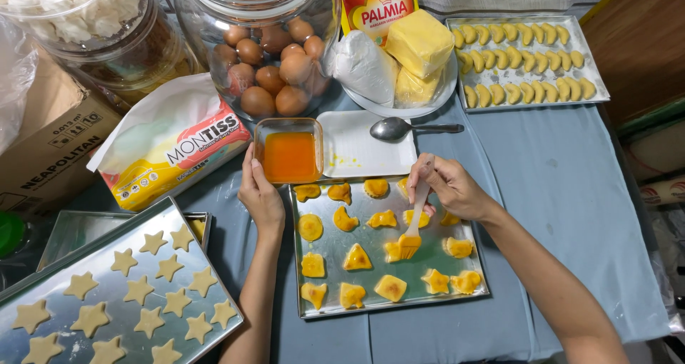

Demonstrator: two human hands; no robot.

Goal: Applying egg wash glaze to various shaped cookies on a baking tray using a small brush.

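Head view | right hand [451, 187] grip pinching brush [414, 225] on cookie [394, 250] | left hand [260, 193] grip seemingly cupping glaze dish [288, 151]

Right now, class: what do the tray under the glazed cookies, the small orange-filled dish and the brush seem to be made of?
Tray: dull silvery metal, faintly reflective, probably aluminium. Dish: clear glass, perhaps plastic; the orange liquid shows through its walls. Brush in the right hand: pale translucent handle and yellow-stained bristles, likely plastic or silicone.
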